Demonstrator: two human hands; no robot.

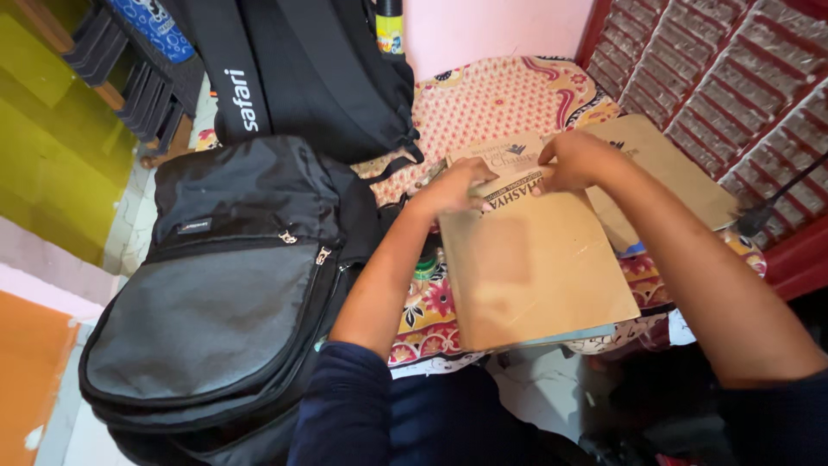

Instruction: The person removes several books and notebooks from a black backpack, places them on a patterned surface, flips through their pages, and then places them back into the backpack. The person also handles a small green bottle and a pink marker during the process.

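Floral cloth (492, 103) over surface, pink wall (492, 26); both hands (453, 188) (580, 160) pinching brown notebook (535, 267).

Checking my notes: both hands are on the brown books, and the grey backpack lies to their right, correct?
Not quite. In the head view both hands, left and right, are on the brown books, but the grey backpack lies to their left, not right.

A grey and black backpack (216, 311) is lying at the left, its zips closed, with a second black backpack (302, 69) standing just behind it. A floral patterned cloth (492, 99) is covering the surface beneath, and a red lattice panel (733, 78) is rising at the right beside a pink wall (492, 26).
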